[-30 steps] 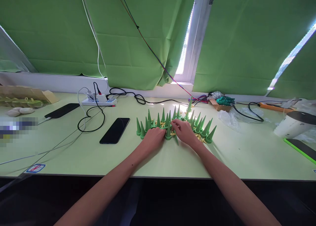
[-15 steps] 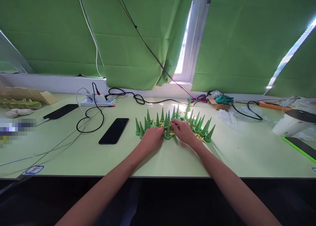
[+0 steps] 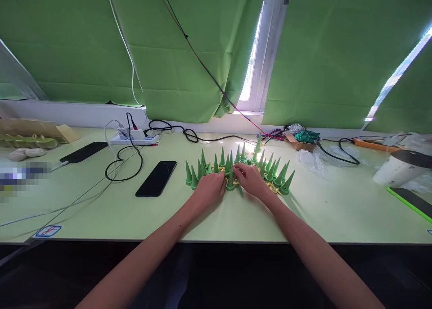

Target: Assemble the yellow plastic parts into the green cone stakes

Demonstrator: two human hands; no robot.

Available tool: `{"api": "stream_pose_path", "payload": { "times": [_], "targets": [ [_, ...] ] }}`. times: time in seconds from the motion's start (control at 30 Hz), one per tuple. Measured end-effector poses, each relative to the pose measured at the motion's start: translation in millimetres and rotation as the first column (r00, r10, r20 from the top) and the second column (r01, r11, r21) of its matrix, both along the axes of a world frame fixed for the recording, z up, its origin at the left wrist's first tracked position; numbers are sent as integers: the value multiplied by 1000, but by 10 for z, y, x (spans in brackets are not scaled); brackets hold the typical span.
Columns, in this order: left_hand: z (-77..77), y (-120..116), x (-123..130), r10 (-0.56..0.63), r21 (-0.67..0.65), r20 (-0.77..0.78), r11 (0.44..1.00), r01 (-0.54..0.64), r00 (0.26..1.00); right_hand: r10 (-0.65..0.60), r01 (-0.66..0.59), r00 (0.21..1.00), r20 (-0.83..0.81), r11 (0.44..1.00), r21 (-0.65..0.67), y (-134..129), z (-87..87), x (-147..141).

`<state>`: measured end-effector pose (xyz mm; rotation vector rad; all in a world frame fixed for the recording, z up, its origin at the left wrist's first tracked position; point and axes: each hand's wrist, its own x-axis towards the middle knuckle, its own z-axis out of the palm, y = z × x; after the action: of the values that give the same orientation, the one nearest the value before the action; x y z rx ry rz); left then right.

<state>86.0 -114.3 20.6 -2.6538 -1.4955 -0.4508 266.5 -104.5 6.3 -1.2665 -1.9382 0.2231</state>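
Observation:
Several green plastic cones stand upright in a cluster on the table, with small yellow pieces scattered among their bases. My left hand reaches into the cluster's near side, its fingers curled together beside a front cone. Just right of that cone, my right hand has its thumb and fingers pinched together. Whatever lies between the fingers of either hand is too small or hidden to make out. One green cone lies tilted below the right hand.
Left of the cones lies a black phone; beyond it are a power strip and looping black cable. To the right are crumpled plastic, a small cardboard box, a white cylinder and a green-edged phone.
Almost nothing differs. Both hands stay at the same spots among the cones, and the whole view has shifted very slightly.

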Motion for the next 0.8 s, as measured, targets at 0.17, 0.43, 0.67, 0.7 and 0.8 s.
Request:
{"api": "stream_pose_path", "payload": {
  "times": [0.17, 0.43, 0.67, 0.7, 0.8],
  "targets": [
    [29, -19, 4, -13, -27, 82, 1000, 16, 997, 2, -2, 1000, 9, 1000, 2, -7, 4, 0],
    [71, -36, 4, -12, -28, 196, 999, 18, 980, 6, -6, 1000, 19, 1000, 4, -14, 1, -1],
    [77, -53, -5, 6, -52, 117, 999, 0, 993, -1, 1, 999, 34, 1000, 1, -7, 0, 6],
    [78, -59, -4, 6, -54, 98, 999, 0, 995, -1, 1, 999, 33, 1000, -2, -7, 0, 6],
    [91, -87, 3, -7, -53, 52, 999, 10, 999, -2, 2, 999, 35, 1000, -2, -5, -2, 4]
  ]
}}
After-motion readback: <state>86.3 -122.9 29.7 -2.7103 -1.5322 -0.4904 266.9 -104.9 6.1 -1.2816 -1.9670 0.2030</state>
